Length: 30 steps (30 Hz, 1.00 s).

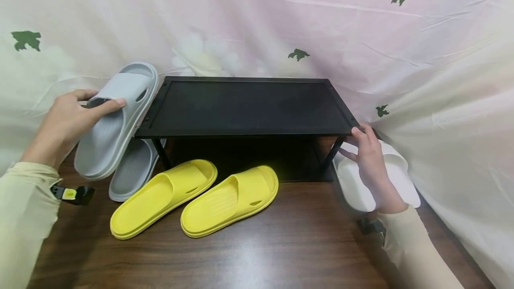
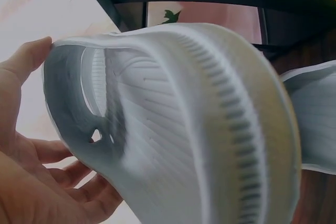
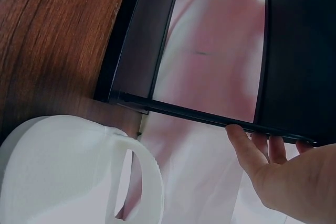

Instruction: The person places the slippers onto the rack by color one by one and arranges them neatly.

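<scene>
My left hand grips a grey slipper by its strap, thumb on top of the strap and fingers at its far side. The slipper is tilted, raised beside the left end of a black two-tier shoe rack. In the left wrist view, the ribbed footbed and thick sole of this slipper fill the middle. My right hand holds the rack's right front corner. The right wrist view has the thumb and fingertips of that hand at the edge of the top shelf.
A second grey slipper lies on the brown wooden table left of the rack. Two yellow slippers lie in front, toes toward the rack. White slippers are at the right, under my right forearm. A patterned curtain hangs behind.
</scene>
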### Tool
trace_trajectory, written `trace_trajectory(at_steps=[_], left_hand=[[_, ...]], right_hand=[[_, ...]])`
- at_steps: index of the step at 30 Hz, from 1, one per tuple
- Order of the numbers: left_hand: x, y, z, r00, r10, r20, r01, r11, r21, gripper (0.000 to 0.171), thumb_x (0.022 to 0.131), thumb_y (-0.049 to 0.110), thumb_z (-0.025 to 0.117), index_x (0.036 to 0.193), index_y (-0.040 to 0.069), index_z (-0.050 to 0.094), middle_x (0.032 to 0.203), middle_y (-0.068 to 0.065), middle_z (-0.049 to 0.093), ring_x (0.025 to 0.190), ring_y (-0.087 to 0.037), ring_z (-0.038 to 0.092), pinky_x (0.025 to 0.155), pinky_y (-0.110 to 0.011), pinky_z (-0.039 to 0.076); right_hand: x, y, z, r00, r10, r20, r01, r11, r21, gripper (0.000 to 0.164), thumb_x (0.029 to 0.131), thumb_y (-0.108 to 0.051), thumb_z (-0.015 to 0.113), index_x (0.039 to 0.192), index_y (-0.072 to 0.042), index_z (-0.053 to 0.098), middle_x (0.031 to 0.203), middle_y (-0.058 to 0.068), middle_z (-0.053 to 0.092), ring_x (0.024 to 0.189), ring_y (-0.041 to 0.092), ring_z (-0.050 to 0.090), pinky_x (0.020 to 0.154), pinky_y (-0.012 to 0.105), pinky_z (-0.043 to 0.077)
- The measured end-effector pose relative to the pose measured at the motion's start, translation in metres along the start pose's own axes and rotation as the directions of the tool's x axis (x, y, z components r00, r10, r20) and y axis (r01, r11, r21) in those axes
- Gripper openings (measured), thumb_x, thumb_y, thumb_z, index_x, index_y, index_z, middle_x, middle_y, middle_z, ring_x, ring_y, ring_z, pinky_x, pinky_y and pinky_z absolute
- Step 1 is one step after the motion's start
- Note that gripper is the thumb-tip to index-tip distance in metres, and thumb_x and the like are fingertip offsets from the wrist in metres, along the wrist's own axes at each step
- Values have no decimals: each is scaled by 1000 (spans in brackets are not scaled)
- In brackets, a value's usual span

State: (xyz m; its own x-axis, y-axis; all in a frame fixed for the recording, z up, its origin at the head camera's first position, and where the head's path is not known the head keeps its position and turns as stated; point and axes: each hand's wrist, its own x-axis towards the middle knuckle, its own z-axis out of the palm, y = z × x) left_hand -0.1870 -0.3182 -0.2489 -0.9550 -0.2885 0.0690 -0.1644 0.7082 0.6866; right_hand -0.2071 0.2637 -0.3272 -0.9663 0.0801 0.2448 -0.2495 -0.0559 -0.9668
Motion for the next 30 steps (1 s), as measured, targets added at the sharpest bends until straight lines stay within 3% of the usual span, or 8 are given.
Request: trace_trajectory(at_steps=[8, 14, 18, 23, 30], left_hand=[[3, 3, -4, 999, 7, 38, -6, 1000, -31, 103, 87, 71, 61, 158, 3, 29, 140, -31, 43, 83, -23, 56, 58, -36, 51], [9, 8, -9, 999, 34, 26, -33, 998, -47, 89, 89, 64, 66, 151, 4, 42, 142, -25, 43, 82, -14, 55, 59, -28, 49], [12, 12, -14, 997, 35, 65, -31, 998, -60, 89, 90, 63, 64, 152, 4, 40, 144, -23, 40, 89, -15, 53, 61, -26, 48], [13, 17, -17, 992, 13, 127, -6, 999, -54, 97, 91, 68, 59, 157, 3, 32, 148, -24, 35, 103, -27, 48, 65, -27, 47], [15, 22, -15, 986, -27, 162, 38, 997, -66, 101, 88, 73, 56, 157, 3, 30, 150, -23, 33, 114, -36, 45, 81, -42, 45]], right_hand=[[0, 0, -1, 1000, 16, -2, -16, 1000, -12, 11, 107, -24, 51, 114, -19, 57, 105, -5, 63, 103, 19, 60, 81, 27, 58], [1, 0, -1, 1000, 10, -4, -10, 1000, -5, 12, 106, -24, 51, 115, -19, 58, 105, -5, 64, 103, 19, 61, 81, 28, 58], [0, 1, -2, 1000, 11, -1, -11, 1000, -12, 13, 107, -23, 50, 116, -19, 58, 106, -4, 63, 104, 19, 61, 81, 28, 58], [0, 1, -3, 1000, 12, 0, -12, 1000, -5, 13, 107, -23, 50, 117, -19, 57, 108, -3, 62, 104, 18, 60, 81, 28, 58], [2, 0, -1, 1000, 11, 2, -11, 1000, -2, 13, 107, -24, 51, 117, -19, 57, 108, -4, 63, 103, 18, 61, 81, 28, 58]])
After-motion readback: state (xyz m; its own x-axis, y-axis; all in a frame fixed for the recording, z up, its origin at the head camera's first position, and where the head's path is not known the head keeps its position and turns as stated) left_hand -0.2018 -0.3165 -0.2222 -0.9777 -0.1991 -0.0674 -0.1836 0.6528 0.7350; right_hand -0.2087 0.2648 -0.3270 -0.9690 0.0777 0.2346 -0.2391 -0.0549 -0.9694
